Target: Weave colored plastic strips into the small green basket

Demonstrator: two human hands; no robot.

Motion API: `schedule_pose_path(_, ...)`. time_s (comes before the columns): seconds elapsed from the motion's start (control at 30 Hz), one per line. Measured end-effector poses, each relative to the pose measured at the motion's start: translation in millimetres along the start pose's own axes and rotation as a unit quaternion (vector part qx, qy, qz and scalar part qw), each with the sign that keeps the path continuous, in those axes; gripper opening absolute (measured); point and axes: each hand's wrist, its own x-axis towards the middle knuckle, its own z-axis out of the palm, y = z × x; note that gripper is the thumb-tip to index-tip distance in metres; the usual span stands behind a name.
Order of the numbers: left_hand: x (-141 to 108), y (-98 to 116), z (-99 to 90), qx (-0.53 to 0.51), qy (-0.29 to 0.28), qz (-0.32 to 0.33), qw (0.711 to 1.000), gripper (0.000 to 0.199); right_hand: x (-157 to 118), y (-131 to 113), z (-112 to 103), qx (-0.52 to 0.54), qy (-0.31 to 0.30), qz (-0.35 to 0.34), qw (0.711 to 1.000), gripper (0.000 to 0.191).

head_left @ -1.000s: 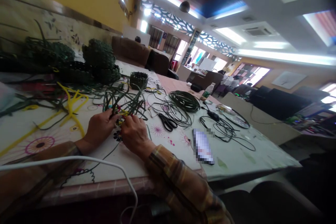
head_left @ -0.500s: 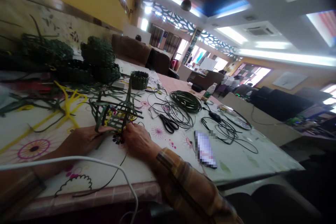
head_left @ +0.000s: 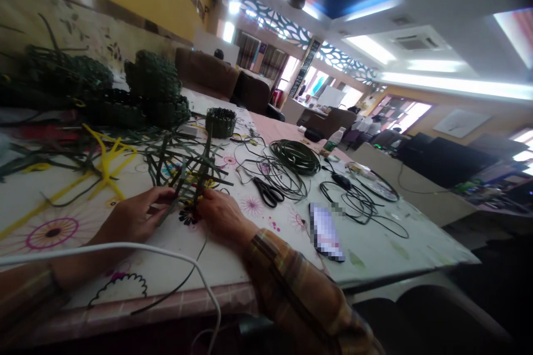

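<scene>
A half-woven piece of dark green strips [head_left: 189, 180] stands on the flowered tablecloth, its loose ends sticking up and out. My left hand [head_left: 139, 213] is at its near left side, thumb and fingers closed on a green strip that slants down toward the cloth. Against the right side of the weave, my right hand [head_left: 220, 213] has its fingers closed on the lower strips; the fingertips are partly hidden. One thin dark strip [head_left: 183, 283] trails from near my right hand to the table's front edge.
Black scissors [head_left: 268, 193] lie right of my hands, near a green coil [head_left: 295, 156]. Behind stands a small woven basket [head_left: 220, 123]. Yellow strips [head_left: 110, 166] lie left. A white cable [head_left: 166, 250] crosses before my left forearm. A pixelated object [head_left: 326, 232] lies right.
My left hand has shifted slightly left and its fingers now grip a slanting strip. The weave's loose strips have tilted and spread. My right hand has stayed at the right side, moving slightly.
</scene>
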Motion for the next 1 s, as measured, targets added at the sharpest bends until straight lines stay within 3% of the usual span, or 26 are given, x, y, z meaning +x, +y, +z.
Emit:
schedule_pose_path(0.1,12.7,1.3,7.9,0.044,-0.054,0.04,0.997,0.032,-0.2,3.0,0.4,0.009,0.005,-0.008,1.0,0.022)
schedule_pose_path(0.23,29.2,3.1,15.5,0.021,-0.119,0.089,0.989,0.03,0.3,7.3,3.4,0.042,0.023,-0.005,0.999,0.024)
schedule_pose_path(0.47,35.8,-7.8,19.7,0.076,-0.014,0.143,0.987,0.045,3.7,15.5,10.9,0.156,0.069,0.045,0.984,0.033)
schedule_pose_path(0.6,37.1,-13.1,18.3,0.11,-0.027,0.158,0.981,0.052,5.4,17.7,15.0,0.225,0.101,0.062,0.967,0.04)
schedule_pose_path(0.8,40.0,-14.5,19.3,0.092,-0.014,0.141,0.986,0.046,5.5,19.6,14.7,0.311,0.116,0.077,0.94,0.041)
schedule_pose_path(1.0,41.4,-22.4,18.3,0.113,-0.055,0.199,0.972,0.042,5.9,17.5,12.4,0.384,0.134,0.084,0.91,0.041)
